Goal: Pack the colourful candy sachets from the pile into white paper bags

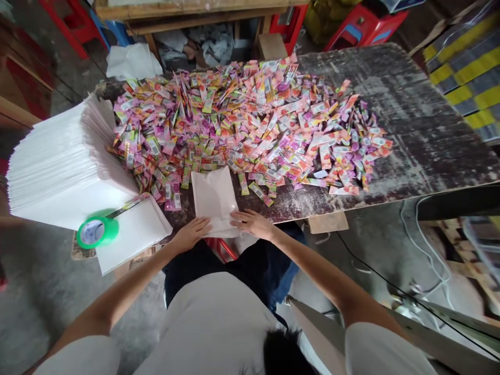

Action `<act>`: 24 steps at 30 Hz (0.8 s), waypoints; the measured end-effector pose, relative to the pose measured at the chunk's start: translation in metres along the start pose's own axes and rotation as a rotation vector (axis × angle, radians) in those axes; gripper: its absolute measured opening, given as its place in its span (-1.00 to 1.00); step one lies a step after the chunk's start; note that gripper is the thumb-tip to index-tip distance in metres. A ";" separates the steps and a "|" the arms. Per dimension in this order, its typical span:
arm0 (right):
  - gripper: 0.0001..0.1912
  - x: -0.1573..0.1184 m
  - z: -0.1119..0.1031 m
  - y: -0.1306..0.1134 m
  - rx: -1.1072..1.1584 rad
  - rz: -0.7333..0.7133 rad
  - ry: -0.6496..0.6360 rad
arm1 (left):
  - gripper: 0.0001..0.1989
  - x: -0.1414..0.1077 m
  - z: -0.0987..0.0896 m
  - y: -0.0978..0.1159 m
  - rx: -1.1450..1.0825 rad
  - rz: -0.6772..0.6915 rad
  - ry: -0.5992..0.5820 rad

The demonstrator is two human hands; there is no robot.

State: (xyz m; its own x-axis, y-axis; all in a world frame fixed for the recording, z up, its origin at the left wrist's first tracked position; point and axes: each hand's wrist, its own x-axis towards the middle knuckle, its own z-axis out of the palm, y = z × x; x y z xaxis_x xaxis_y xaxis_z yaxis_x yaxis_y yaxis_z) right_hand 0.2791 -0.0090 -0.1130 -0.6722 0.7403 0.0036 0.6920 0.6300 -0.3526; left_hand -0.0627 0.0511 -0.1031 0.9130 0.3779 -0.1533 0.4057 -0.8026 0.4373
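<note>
A white padded mailing envelope (214, 198) lies in front of me at the table's near edge, its lower end reaching past the edge. My left hand (192, 233) rests on its lower left corner, fingers stretched out flat. On its lower right side lies my right hand (252, 223), fingers likewise extended over the surface. Where the thumbs are, I cannot make out. Just beyond the envelope spreads a large heap of small colourful stick sachets (250, 125), mostly pink, orange and purple.
To the left stands a thick stack of white envelopes (66, 161). A green tape roll (97, 232) sits on another white envelope (136, 234) there. The dark worn table (422, 120) extends right. Red stools (367, 26) and a wooden bench (195, 10) stand behind; cables (425, 245) trail at right.
</note>
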 end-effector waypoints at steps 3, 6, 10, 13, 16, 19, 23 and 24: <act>-0.68 0.003 0.005 -0.003 0.094 0.039 0.079 | -0.54 -0.001 0.009 -0.001 -0.068 -0.067 0.124; -0.75 0.004 0.012 -0.006 0.247 0.098 0.235 | -0.57 0.002 0.011 0.002 -0.149 -0.149 0.262; -0.71 0.010 0.014 -0.018 0.366 0.469 0.418 | -0.62 0.010 0.004 0.008 -0.255 -0.328 0.383; -0.68 0.027 0.008 -0.027 0.304 0.753 0.373 | -0.63 0.021 -0.003 0.010 -0.268 -0.618 0.484; -0.69 0.049 0.003 -0.028 0.240 0.855 0.285 | -0.60 0.038 -0.012 0.014 -0.244 -0.886 0.561; -0.71 0.065 -0.001 -0.021 0.230 0.949 0.212 | -0.58 0.053 -0.022 0.017 -0.237 -0.995 0.553; -0.77 0.076 -0.017 -0.022 0.437 1.063 0.327 | -0.68 0.056 -0.036 0.017 -0.296 -1.011 0.638; -0.76 0.078 -0.022 -0.025 0.524 1.072 0.404 | -0.65 0.055 -0.038 0.015 -0.327 -1.014 0.699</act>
State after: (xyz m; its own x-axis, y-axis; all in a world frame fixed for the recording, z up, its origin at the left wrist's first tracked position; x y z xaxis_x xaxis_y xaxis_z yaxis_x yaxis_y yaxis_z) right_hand 0.2150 0.0383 -0.0837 0.3540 0.8980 -0.2612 0.5897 -0.4311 -0.6830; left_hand -0.0081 0.0767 -0.0715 -0.0558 0.9942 -0.0916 0.7852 0.1004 0.6111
